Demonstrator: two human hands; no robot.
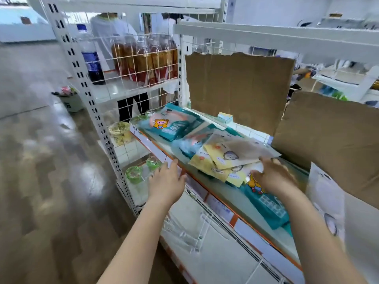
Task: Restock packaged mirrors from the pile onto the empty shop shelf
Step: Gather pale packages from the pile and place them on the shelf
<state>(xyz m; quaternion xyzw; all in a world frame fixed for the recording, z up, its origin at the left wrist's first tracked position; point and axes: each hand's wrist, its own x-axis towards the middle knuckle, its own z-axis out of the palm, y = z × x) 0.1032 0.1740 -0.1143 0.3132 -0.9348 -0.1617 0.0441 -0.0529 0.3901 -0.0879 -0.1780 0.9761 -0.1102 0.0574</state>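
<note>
The right hand (274, 177) pinches the near edge of a flat yellow and clear mirror packet (235, 152). The packet lies on top of the pile of teal and yellow packets (176, 124) on the white shelf with an orange front strip (219, 203). The left hand (167, 179) is wide, with straight fingers touching the shelf's front edge, well left of that packet.

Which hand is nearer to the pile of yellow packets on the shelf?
Right. The right hand is on the yellow packets, fingers curled over their near edge. The left hand is apart to their left, at the front edge of the shelf.
</note>
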